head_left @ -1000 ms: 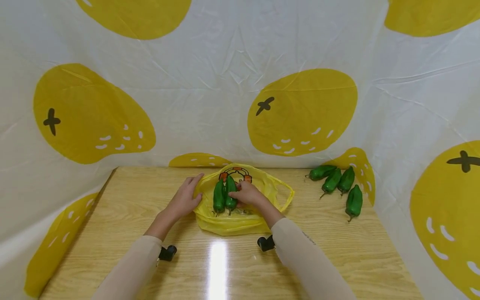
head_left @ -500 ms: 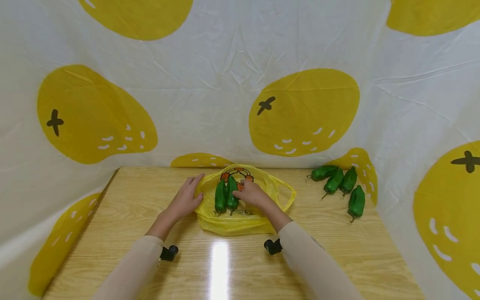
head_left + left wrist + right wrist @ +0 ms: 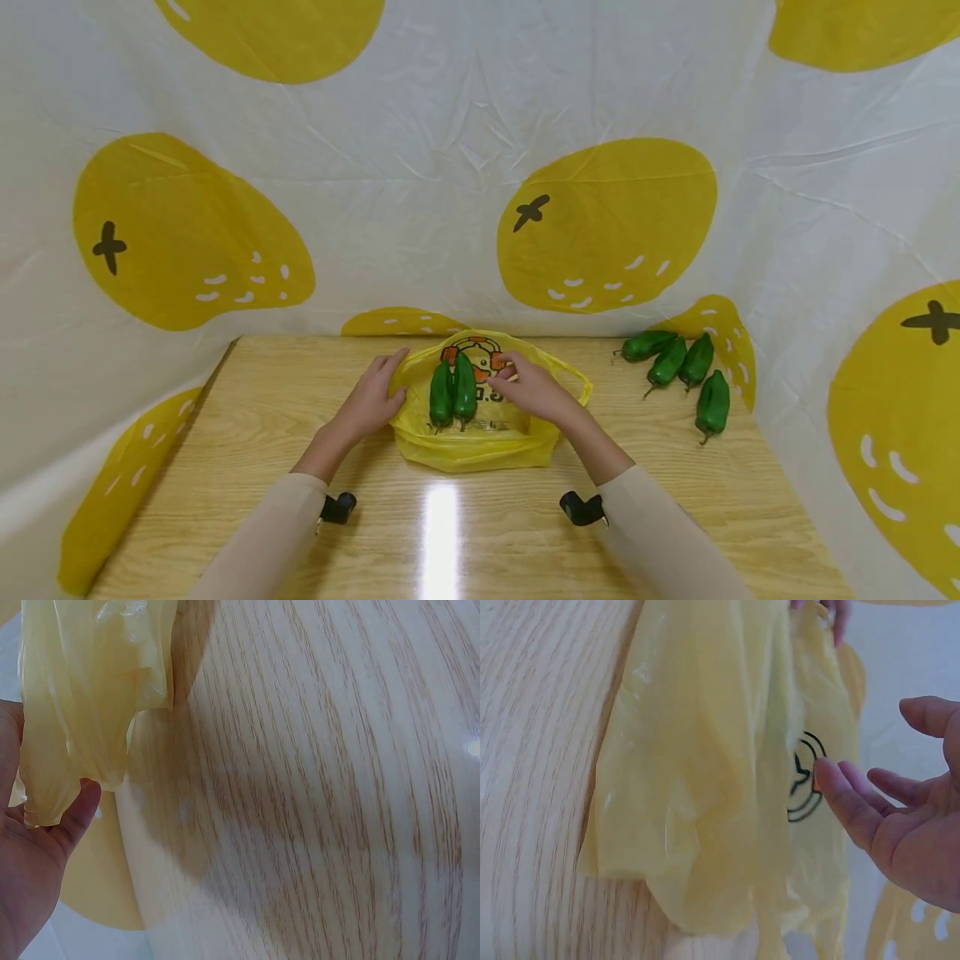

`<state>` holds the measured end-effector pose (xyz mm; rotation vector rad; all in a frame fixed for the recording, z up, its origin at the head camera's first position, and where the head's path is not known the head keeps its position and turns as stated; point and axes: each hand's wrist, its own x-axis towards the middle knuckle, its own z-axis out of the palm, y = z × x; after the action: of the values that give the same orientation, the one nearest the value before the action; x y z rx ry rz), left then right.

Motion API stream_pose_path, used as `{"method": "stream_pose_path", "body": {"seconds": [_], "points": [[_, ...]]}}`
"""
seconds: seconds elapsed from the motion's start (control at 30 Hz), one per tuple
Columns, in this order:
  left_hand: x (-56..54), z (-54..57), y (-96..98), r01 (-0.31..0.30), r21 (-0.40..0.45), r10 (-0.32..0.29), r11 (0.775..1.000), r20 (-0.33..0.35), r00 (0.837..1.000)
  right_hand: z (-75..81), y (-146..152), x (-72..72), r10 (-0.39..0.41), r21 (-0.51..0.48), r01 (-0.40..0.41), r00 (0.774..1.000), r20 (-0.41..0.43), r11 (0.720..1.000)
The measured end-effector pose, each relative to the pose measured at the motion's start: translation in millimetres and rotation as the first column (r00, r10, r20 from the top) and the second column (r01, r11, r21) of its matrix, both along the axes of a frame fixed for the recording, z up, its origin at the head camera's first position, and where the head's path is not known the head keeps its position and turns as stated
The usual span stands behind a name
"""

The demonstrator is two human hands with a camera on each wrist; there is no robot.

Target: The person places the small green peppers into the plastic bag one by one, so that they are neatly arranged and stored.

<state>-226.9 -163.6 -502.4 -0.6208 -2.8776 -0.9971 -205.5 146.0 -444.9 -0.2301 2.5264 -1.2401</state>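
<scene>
White fabric printed with large yellow fruit shapes is hanging across the upper half of the head view and down both sides, while a pale wood-grain table is filling much of the lower half. From the lower left of the frame, a beige sleeve is reaching up, with a small black device showing at its cuff. Just left of centre, the left hand is gripping the left rim of a thin yellow plastic bag, the plastic passing between its thumb and fingers. The bag is lying open at the lower centre of the frame. Inside it, two long, glossy green peppers are lying side by side, left of its middle, their stems pointing toward the bottom. Right of them, the right hand is hovering over the bag, its thumb and fingers apart and holding nothing. A second beige sleeve is entering from the lower right. At right of the frame, four more green peppers are lying on the table: three clustering, one just below.
</scene>
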Motion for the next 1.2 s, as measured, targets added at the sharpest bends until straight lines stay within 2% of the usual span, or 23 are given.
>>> {"method": "stream_pose_path", "body": {"seconds": [0.3, 0.7, 0.9, 1.03, 1.2], "points": [[0.6, -0.6, 1.5, -0.004, 0.011, 0.004, 1.000, 0.004, 1.000, 1.9, 32, 20.3, -0.027, -0.059, 0.023, 0.998, -0.064, 0.998], [-0.3, -1.1, 2.0, -0.007, 0.013, 0.007, 1.000, 0.024, 1.000, -12.7, 96, 32.2, -0.115, -0.259, 0.081, 0.987, -0.117, 0.962], [-0.8, -2.8, 0.9, -0.010, 0.006, 0.010, 1.000, 0.021, 1.000, -15.1, 129, 32.9, -0.171, -0.284, 0.116, 0.969, -0.179, 0.952], [-0.2, -2.1, 1.4, -0.012, 0.009, 0.012, 1.000, 0.013, 1.000, -16.7, 154, 33.6, -0.209, -0.329, 0.129, 0.953, -0.221, 0.936], [1.3, 0.0, 2.4, -0.020, 0.017, 0.019, 1.000, 0.008, 1.000, -16.2, 185, 37.5, -0.299, -0.286, 0.229, 0.926, -0.231, 0.931]]}}
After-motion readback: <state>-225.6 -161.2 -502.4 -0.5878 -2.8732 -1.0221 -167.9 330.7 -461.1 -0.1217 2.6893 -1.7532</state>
